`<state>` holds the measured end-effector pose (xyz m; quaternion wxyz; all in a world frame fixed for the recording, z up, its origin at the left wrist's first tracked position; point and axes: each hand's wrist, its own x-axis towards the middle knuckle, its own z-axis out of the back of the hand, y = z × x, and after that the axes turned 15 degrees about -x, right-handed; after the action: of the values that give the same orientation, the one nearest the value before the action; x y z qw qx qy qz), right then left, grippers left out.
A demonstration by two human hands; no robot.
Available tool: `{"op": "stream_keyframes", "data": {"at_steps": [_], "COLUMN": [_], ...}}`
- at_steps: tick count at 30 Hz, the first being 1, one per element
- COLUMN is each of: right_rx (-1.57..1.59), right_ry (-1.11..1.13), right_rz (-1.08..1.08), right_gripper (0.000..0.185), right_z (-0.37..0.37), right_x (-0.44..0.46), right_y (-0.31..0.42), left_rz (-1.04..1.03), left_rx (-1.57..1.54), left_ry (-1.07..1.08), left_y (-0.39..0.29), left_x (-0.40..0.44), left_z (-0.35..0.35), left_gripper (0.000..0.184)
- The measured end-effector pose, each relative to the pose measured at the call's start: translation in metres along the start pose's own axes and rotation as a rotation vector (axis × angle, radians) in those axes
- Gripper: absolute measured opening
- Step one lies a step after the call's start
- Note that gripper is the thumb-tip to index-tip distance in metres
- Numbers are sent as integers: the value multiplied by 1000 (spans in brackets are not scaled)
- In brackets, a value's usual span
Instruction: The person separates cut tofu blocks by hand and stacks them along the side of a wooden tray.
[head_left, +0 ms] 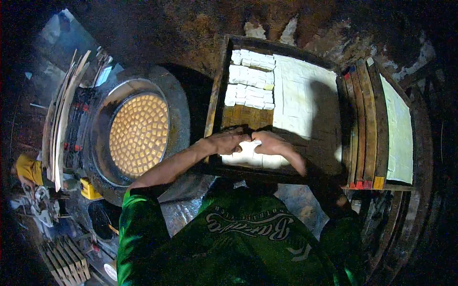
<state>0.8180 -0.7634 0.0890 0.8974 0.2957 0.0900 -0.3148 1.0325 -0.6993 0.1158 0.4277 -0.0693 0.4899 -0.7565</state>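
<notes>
White tofu blocks fill much of a wooden tray (217,102) in front of me. On its left side, three rows of loose tofu blocks (250,76) are grouped together, while a flat cut sheet of tofu (298,86) covers the right side. At the near edge, my left hand (233,141) and my right hand (271,144) meet with bent fingers around a white tofu piece (248,148). Both hands are closed, and their fingertips are partly hidden. More tofu (267,161) lies under and beside the hands.
To the left, a large round pan (98,143) holds many golden-brown pieces (139,136) in liquid. Stacked wooden frames (367,124) stand right of the tray, with another tofu-filled tray (400,128) beyond. Wooden boards (67,119) lean at far left, near a person in yellow (28,169).
</notes>
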Motion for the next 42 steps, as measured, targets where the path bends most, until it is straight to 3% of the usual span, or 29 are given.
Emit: {"op": "stream_keyframes", "data": {"at_steps": [2, 4, 6, 8, 11, 15, 18, 21, 26, 28, 30, 32, 34, 36, 37, 42], "right_rx": [42, 83, -15, -42, -75, -63, -210, -389, -347, -312, -390, -181, -108, -111, -61, -184], "right_ry": [-6, -11, 146, 158, 149, 117, 222, 198, 121, 56, -103, -96, -120, 234, 273, 152], "right_rz": [14, 32, -48, -18, 57, 121, -5, 125, 84, 37, 175, 173, 253, 236, 180, 94], "right_gripper": [49, 49, 47, 46, 46, 45, 46, 48, 39, 33, 31, 32, 30, 28, 25, 34], "right_z": [-13, -5, 28, 25, 25, 31, 54, 42, 28, 17, 8, 15, 36, 49, 45, 23], "right_x": [7, 7, -7, -5, -5, -12, -19, -10, -15, -24, -32, -25, -29, -26, -28, -26], "right_y": [-12, -6, 22, 17, 11, 9, 26, 9, 9, 9, 2, -9, -5, 9, 12, 16], "left_rz": [81, -160, -92, -26, -121, -21, -9, -14, -22, -516, -535, -202, -225, -26, 18, -9], "left_rx": [-54, 67, 80, 94, 139, 258, 282, 286, 507, 594, 241, 419, 342, 170, 207, 292], "left_ry": [23, -84, -80, -79, -167, -135, -113, -68, -44, -417, -387, -273, -273, -75, -7, -254], "left_y": [-1, 25, 9, 9, 20, -1, -8, -17, -11, 28, 18, -11, -15, -20, -18, -15], "left_x": [-2, 5, 0, 1, 12, 11, 10, 10, 10, 17, 12, -1, -2, -7, -7, -11], "left_z": [1, -8, 1, 1, -8, -5, 1, 11, 1, -26, -23, -5, 1, -3, -7, -27], "left_gripper": [55, 53, 50, 48, 52, 58, 58, 55, 45, 38, 34, 37, 41, 47, 50, 49]}}
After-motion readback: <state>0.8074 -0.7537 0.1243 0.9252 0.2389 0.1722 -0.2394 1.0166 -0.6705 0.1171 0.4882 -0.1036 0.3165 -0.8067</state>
